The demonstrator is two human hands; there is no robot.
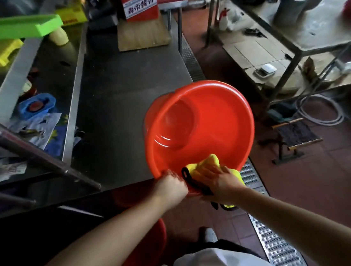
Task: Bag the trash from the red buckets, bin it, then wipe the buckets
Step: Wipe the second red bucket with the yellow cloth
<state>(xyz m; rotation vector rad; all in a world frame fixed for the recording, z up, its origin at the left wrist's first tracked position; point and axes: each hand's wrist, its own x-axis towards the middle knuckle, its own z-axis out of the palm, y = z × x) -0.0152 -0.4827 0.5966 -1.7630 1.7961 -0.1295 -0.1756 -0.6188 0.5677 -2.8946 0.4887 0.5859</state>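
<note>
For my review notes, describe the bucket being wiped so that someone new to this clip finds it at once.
Start at the long steel counter running up the middle. Over its near right corner sits a round red plastic bucket, tilted toward the camera, gripped at its near rim by the left hand. The right hand presses a yellow cloth into it; a second red bucket stands untouched on the floor below.

bucket (199, 126) interior: open | near rim: blocked by cloth (207, 164) | left: steel table (123, 90)
</note>
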